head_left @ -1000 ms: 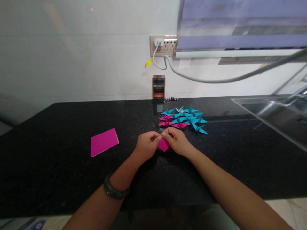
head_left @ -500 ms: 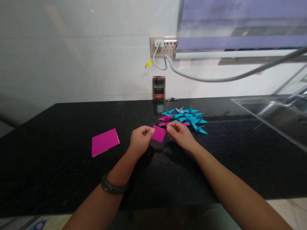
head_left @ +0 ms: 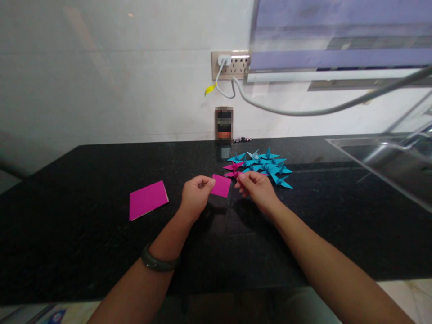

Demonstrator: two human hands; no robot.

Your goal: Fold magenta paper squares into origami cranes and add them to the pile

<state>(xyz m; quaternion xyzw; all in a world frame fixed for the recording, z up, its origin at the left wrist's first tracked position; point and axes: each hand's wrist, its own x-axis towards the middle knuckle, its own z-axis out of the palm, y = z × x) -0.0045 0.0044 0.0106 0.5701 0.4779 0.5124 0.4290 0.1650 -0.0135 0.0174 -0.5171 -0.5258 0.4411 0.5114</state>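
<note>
Between the thumb and fingers of my left hand [head_left: 196, 195] is a small folded square of magenta paper [head_left: 221, 186], held above the counter. My right hand [head_left: 258, 186] hovers just right of the square, a small gap away from its edge. Its thumb and forefinger are pinched together with nothing showing between them, and the other fingers curl below. Behind my right hand lie several folded blue paper cranes [head_left: 269, 168] and a few magenta paper cranes [head_left: 233, 167], partly hidden by that hand.
A stack of magenta paper [head_left: 147, 200] lies on the black counter [head_left: 84, 243] at left. At the wall stands a small blurred-out box [head_left: 224, 125]. A grey cable [head_left: 297, 112] hangs from the wall socket [head_left: 230, 65]. A metal sink [head_left: 388, 159] is at right.
My right hand has come away from the paper's right edge. My left hand has shifted the folded square slightly left and turned it a little.
</note>
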